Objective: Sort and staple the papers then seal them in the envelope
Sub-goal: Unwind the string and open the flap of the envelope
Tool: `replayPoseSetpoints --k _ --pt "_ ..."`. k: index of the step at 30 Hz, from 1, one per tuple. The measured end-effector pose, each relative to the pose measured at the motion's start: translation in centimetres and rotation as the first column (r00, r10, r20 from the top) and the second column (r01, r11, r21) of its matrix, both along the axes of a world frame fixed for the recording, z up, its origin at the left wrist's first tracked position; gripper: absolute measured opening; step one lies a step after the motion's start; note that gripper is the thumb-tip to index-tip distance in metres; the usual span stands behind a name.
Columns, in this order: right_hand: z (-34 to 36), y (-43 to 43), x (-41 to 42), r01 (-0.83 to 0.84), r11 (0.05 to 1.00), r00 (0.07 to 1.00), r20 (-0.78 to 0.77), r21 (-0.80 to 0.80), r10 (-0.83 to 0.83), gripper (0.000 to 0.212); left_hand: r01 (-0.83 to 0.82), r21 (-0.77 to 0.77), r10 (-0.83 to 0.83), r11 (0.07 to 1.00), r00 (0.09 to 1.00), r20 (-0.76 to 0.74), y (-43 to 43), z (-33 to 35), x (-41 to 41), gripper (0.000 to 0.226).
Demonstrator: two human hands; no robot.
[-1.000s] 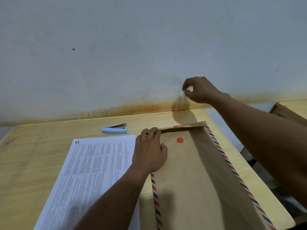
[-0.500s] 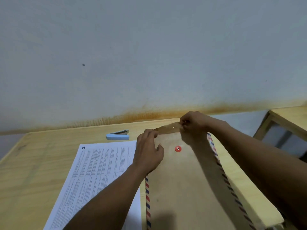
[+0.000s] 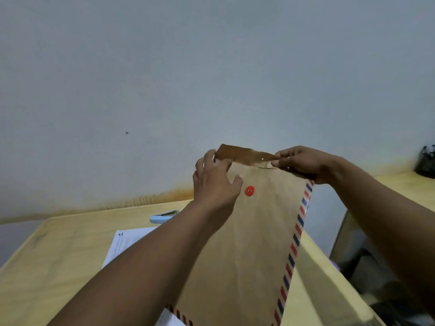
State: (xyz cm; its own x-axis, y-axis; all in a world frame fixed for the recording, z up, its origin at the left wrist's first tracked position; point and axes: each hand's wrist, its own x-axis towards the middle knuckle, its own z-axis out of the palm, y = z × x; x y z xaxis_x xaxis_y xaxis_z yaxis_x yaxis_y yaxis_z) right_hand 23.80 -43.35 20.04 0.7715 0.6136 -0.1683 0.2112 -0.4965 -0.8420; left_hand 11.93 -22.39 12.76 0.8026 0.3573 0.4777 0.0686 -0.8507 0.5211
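Note:
A brown envelope with red and blue striped edges and a red button clasp is tilted up off the wooden table. My left hand holds its upper left corner, fingers behind the raised flap. My right hand pinches the flap's right end. The printed papers, marked 1 at the corner, lie flat on the table under my left forearm. A light blue stapler sits beyond them near the wall.
The table's far edge meets a pale wall with an orange stain along the bottom. A second wooden surface stands to the right with a dark object on it. A gap separates the two tables.
The envelope has been lifted from lying flat to tilted up. My right hand came down from the wall and took the flap, which now stands raised. The camera view tilted upward.

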Motion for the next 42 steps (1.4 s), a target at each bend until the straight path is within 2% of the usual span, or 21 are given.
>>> replayPoseSetpoints --k 3,6,9,12,15,17,19,23,27,30,34,37,42 --pt "-1.0 0.1 -0.8 0.083 0.976 0.987 -0.152 0.203 -0.052 0.018 -0.054 -0.013 0.054 0.998 0.998 -0.015 -0.8 2.3 -0.4 0.051" --pt "-3.5 1.5 -2.3 0.186 0.901 0.947 -0.316 0.392 -0.058 0.016 -0.104 -0.024 0.102 0.994 0.992 -0.073 -0.9 3.2 -1.0 0.063" --pt "-6.7 3.6 -4.6 0.286 0.841 0.894 -0.445 0.458 -0.062 0.015 -0.167 -0.040 0.159 0.985 0.974 -0.164 -0.2 2.7 -2.3 0.071" --pt "-8.3 5.8 -7.0 0.326 0.827 0.846 -0.531 0.459 -0.039 0.014 -0.199 -0.074 0.175 0.977 0.953 -0.247 0.9 1.7 -4.2 0.079" --pt "-6.7 7.9 -8.4 0.313 0.821 0.864 -0.503 0.477 -0.037 0.012 -0.226 -0.185 0.173 0.957 0.949 -0.264 2.6 1.9 -5.8 0.092" --pt "-5.3 9.5 -9.2 0.274 0.822 0.883 -0.469 0.499 -0.010 0.019 -0.236 -0.286 0.172 0.929 0.957 -0.233 3.9 2.3 -6.7 0.099" --pt "-5.3 11.2 -10.1 0.247 0.839 0.890 -0.456 0.484 0.000 0.026 -0.245 -0.325 0.177 0.914 0.958 -0.223 5.2 2.6 -7.8 0.102" --pt "-9.0 14.1 -13.1 0.242 0.904 0.866 -0.498 0.353 -0.037 0.024 -0.256 -0.289 0.139 0.922 0.919 -0.370 7.2 1.3 -11.0 0.089" --pt "-13.0 16.5 -16.2 0.179 0.950 0.839 -0.544 0.257 -0.011 0.025 -0.290 -0.284 0.095 0.914 0.833 -0.544 8.4 -2.2 -14.4 0.089" --pt "-14.5 18.0 -17.3 0.146 0.966 0.863 -0.505 0.216 -0.017 0.024 -0.283 -0.349 0.041 0.893 0.825 -0.564 8.8 -4.6 -16.4 0.076" --pt "-14.9 19.4 -18.5 0.075 0.986 0.912 -0.410 0.150 -0.007 0.009 -0.304 -0.252 0.088 0.919 0.779 -0.620 9.9 -6.3 -18.4 0.089" --pt "-15.3 20.5 -19.0 0.060 0.986 0.928 -0.373 0.158 0.003 0.018 -0.324 -0.279 0.101 0.904 0.796 -0.597 11.0 -6.7 -19.4 0.073" --pt "-16.5 21.6 -19.9 0.066 0.978 0.907 -0.420 0.199 0.024 0.004 -0.305 -0.311 0.099 0.900 0.838 -0.536 12.7 -7.0 -21.7 0.056"
